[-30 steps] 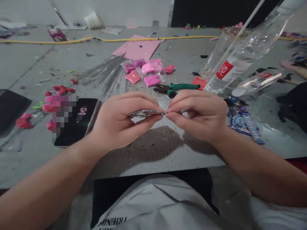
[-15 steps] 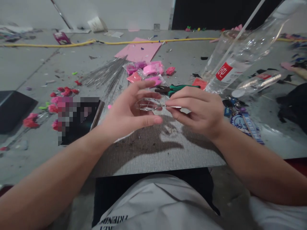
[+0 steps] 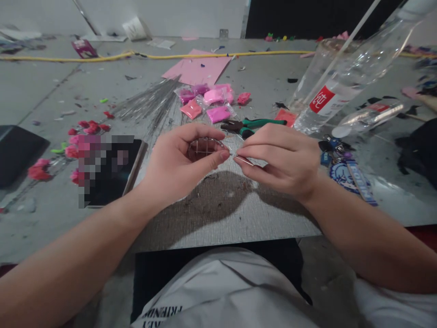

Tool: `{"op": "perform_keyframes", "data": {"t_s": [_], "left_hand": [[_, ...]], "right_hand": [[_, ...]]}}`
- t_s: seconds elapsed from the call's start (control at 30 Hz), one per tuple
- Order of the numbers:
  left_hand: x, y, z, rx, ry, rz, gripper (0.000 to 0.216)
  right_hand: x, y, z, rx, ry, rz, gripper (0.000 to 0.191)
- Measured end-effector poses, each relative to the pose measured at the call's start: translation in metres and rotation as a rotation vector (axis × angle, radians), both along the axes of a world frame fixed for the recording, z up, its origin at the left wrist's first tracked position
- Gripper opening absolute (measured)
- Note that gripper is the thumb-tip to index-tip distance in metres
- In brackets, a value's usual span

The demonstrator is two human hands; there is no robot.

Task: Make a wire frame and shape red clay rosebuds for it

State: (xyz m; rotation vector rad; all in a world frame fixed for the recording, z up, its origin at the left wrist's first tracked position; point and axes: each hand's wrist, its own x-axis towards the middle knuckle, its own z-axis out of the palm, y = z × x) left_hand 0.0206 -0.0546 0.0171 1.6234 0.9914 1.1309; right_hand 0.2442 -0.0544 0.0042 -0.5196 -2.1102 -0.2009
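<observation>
Above the grey table, my left hand curls round a small round wire frame with crossing wires inside its loop. Its thumb and fingertips close on the frame's right side. My right hand pinches the straight wire stem that runs out from the loop, and the stem's bare end shows below the fingers. The fingertips of both hands nearly meet. Just behind my right hand lie green-handled pliers. A bundle of loose wires lies beyond my left hand.
Bagged pink and purple clay packets lie behind the hands, near a pink sheet. To the left are a phone and red clay flowers. A large bottle and keychains are on the right. A yellow cable crosses the back.
My left hand's fingers have closed from a spread pose onto the wire frame. My right hand keeps its pinch, with the stem now tilted down to the right.
</observation>
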Motion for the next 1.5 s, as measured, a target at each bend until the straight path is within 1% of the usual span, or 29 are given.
{"op": "perform_keyframes", "data": {"t_s": [0.1,0.17,0.23,0.33,0.4,0.43,0.47,0.5,0.57,0.67,0.73,0.8,0.87,0.9,0.97,1.03,1.1,1.17,1.23,1.3,1.33,1.37,1.4,1.43,1.5], "left_hand": [[-0.002,-0.002,-0.003,0.101,0.069,0.014,0.026],[-0.003,-0.004,-0.006,0.177,0.113,0.025,0.026],[-0.004,-0.006,-0.007,0.287,0.160,0.055,0.024],[-0.006,-0.007,-0.009,0.464,0.243,0.107,0.020],[-0.006,-0.006,-0.010,0.514,0.265,0.117,0.021],[-0.006,-0.006,-0.010,0.514,0.258,0.116,0.022],[-0.006,-0.005,-0.010,0.502,0.238,0.112,0.023],[-0.006,-0.004,-0.010,0.475,0.208,0.104,0.024],[-0.004,-0.002,-0.010,0.380,0.119,0.069,0.027],[-0.002,0.002,-0.006,0.180,-0.020,0.012,0.036],[-0.001,0.004,-0.005,0.071,-0.050,-0.025,0.027],[-0.001,0.005,-0.005,0.031,-0.057,-0.073,0.014],[-0.002,0.005,-0.006,0.095,-0.037,-0.099,0.007],[-0.003,0.004,-0.006,0.171,-0.005,-0.091,0.007],[-0.006,0.002,-0.007,0.374,0.103,-0.061,0.009],[-0.010,0.002,-0.008,0.590,0.207,-0.039,0.013],[-0.013,0.005,-0.008,0.750,0.257,-0.051,0.018],[-0.015,0.009,-0.009,0.865,0.267,-0.087,0.023],[-0.017,0.013,-0.009,0.942,0.247,-0.141,0.026],[-0.017,0.016,-0.010,0.957,0.217,-0.170,0.026],[-0.016,0.017,-0.011,0.925,0.207,-0.163,0.024],[-0.016,0.017,-0.011,0.857,0.192,-0.145,0.022],[-0.015,0.016,-0.011,0.746,0.158,-0.129,0.024],[-0.014,0.016,-0.011,0.598,0.101,-0.123,0.029],[-0.011,0.014,-0.010,0.242,-0.065,-0.178,0.038]], "right_hand": [[0.000,-0.001,0.000,-0.016,0.005,0.028,0.006],[-0.002,-0.001,0.001,-0.093,0.043,0.049,0.008],[-0.004,-0.002,0.001,-0.263,0.114,0.073,0.010],[-0.006,-0.002,0.002,-0.669,0.263,0.135,0.010],[-0.006,-0.002,0.003,-0.905,0.346,0.179,0.007],[-0.006,-0.002,0.002,-0.975,0.370,0.186,0.007],[-0.006,-0.002,0.002,-1.003,0.384,0.186,0.006],[-0.006,-0.002,0.002,-0.991,0.391,0.181,0.006],[-0.006,-0.003,0.001,-0.888,0.374,0.167,0.006],[-0.005,-0.003,0.001,-0.614,0.323,0.105,0.010],[-0.005,-0.003,0.000,-0.426,0.260,0.031,0.013],[-0.005,-0.002,0.000,-0.298,0.199,-0.030,0.015],[-0.006,-0.002,-0.001,-0.250,0.180,-0.056,0.015],[-0.007,-0.002,-0.002,-0.262,0.185,-0.058,0.014],[-0.008,-0.004,-0.001,-0.358,0.214,-0.034,0.014],[-0.009,-0.006,0.002,-0.528,0.245,0.013,0.013],[-0.009,-0.009,0.006,-0.724,0.275,0.060,0.012],[-0.008,-0.010,0.010,-0.913,0.308,0.111,0.010],[-0.006,-0.010,0.011,-1.065,0.350,0.183,0.009],[-0.006,-0.008,0.010,-1.132,0.384,0.227,0.008],[-0.006,-0.008,0.009,-1.112,0.395,0.224,0.008],[-0.006,-0.007,0.008,-1.050,0.404,0.204,0.008],[-0.006,-0.006,0.007,-0.950,0.407,0.170,0.006],[-0.006,-0.006,0.006,-0.825,0.398,0.126,0.005],[-0.004,-0.006,0.006,-0.565,0.340,0.043,0.005]]}}
